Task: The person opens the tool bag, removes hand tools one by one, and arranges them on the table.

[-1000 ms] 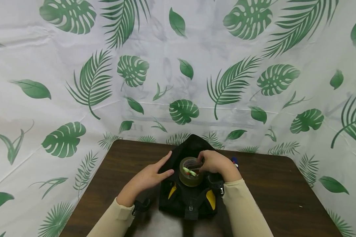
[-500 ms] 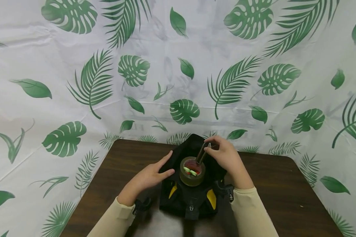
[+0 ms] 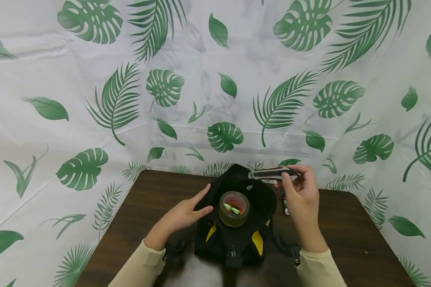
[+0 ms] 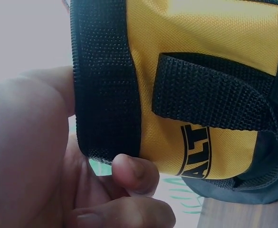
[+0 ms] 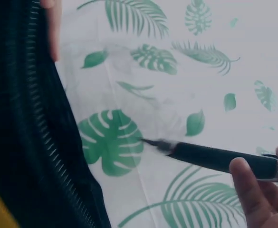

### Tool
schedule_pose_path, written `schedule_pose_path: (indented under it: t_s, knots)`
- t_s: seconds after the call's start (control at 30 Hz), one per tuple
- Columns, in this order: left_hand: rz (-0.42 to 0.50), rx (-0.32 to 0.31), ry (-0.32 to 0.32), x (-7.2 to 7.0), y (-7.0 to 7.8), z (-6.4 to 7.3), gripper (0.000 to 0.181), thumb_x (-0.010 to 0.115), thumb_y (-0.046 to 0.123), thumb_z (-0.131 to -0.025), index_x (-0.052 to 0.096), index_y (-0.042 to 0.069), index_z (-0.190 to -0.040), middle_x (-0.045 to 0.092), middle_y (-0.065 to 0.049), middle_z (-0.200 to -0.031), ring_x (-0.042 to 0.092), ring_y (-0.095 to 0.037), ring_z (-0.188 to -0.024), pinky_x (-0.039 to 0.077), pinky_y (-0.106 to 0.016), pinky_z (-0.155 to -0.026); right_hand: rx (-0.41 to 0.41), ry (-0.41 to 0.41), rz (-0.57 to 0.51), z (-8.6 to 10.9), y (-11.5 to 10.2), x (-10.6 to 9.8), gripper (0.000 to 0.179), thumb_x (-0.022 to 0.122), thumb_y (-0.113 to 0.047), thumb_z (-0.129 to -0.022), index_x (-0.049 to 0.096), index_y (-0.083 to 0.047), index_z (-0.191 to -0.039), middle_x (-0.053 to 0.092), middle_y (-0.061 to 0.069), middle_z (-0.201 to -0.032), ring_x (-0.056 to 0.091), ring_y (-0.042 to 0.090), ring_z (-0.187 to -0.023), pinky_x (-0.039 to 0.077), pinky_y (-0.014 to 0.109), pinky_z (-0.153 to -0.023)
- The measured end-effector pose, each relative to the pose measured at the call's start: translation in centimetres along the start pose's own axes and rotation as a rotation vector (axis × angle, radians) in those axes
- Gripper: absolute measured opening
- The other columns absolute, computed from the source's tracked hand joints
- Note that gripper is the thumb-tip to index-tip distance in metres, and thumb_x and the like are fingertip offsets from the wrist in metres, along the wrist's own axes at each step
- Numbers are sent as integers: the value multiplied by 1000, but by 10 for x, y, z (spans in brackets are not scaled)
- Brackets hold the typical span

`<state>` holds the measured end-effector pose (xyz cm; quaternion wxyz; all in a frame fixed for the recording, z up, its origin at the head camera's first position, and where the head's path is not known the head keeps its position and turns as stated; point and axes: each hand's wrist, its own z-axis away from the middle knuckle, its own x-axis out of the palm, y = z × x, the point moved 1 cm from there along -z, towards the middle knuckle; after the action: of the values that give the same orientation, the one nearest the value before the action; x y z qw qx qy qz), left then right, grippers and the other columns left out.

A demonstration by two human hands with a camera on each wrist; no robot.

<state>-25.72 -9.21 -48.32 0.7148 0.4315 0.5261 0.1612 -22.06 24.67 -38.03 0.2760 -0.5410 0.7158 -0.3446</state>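
A black and yellow tool bag (image 3: 215,247) with a zipped edge stands open on the table. My left hand (image 3: 179,217) holds its left rim; in the left wrist view, the fingers (image 4: 134,173) lie at the dark rim band beside yellow fabric with a webbing loop. In my right hand (image 3: 301,199) is a utility knife (image 3: 271,173), pinched by thumb and fingers above the bag's right side. The right wrist view shows the knife (image 5: 215,156) side-on, with its narrow tip pointing toward the bag. A roll of clear tape (image 3: 233,220) sits in the bag's mouth.
Pale green and red small items (image 3: 232,209) show inside the tape roll. A small blue, red and white object (image 3: 285,204) lies on the dark wooden table (image 3: 344,231) right of the bag. A leaf-patterned white cloth (image 3: 201,99) hangs behind.
My right hand has drawn the utility knife up out of the tape roll's opening and moved it right, turning it roughly level. The left hand stays at the bag's rim.
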Motion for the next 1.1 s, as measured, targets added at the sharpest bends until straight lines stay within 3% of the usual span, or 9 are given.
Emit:
schedule_pose_path:
  t_s: [0.1, 0.3, 0.5, 0.6, 0.8, 0.9, 1.1]
  knots:
    - [4, -1, 6, 1, 0, 0, 78, 57, 68, -106, 15, 56, -171, 36, -4, -177, 48, -40, -156, 38, -68, -125, -26, 43, -113, 7, 1, -9, 30, 61, 5, -107, 51, 6, -135, 60, 18, -130, 75, 23, -90, 66, 28, -81]
    - [3, 2, 4, 2, 2, 0, 79, 57, 68, -106, 15, 54, -171, 36, -4, -177, 49, -41, -155, 39, -69, -124, 15, 196, -197, 16, 19, -31, 25, 60, 3, -109, 64, 12, -132, 61, 21, -128, 79, 24, -92, 65, 33, -89]
    - [-3, 7, 2, 1, 3, -1, 79, 57, 70, -105, 13, 57, -170, 35, -3, -178, 49, -39, -156, 39, -68, -125, -209, 404, -349, 23, 49, -57, 29, 68, 14, -99, 59, 29, -122, 61, 28, -116, 76, 30, -81, 67, 34, -74]
    - [1, 10, 2, 1, 3, -2, 80, 57, 69, -106, 13, 56, -171, 34, -2, -178, 48, -39, -156, 39, -68, -125, -254, 497, -366, 24, 63, -73, 29, 68, 14, -99, 58, 30, -120, 60, 30, -115, 76, 33, -79, 67, 36, -70]
    - [4, 6, 4, -2, 1, 0, 79, 57, 68, -106, 14, 56, -171, 35, -3, -178, 49, -40, -156, 39, -69, -125, -173, 581, -469, 36, 100, -98, 24, 64, 16, -100, 54, 30, -116, 57, 31, -114, 76, 35, -78, 66, 38, -68]
    - [5, 4, 12, -3, 0, 0, 79, 58, 68, -106, 15, 55, -171, 35, -3, -178, 49, -39, -156, 38, -68, -125, -120, 571, -488, 44, 122, -105, 28, 65, 14, -101, 52, 31, -119, 58, 30, -111, 75, 33, -70, 66, 37, -68]
    - [6, 5, 2, -2, -1, 1, 80, 58, 69, -105, 13, 56, -171, 34, -2, -178, 49, -39, -156, 39, -68, -125, 16, 528, -481, 61, 167, -124, 37, 65, 12, -103, 48, 32, -128, 54, 30, -112, 74, 34, -88, 67, 37, -75]
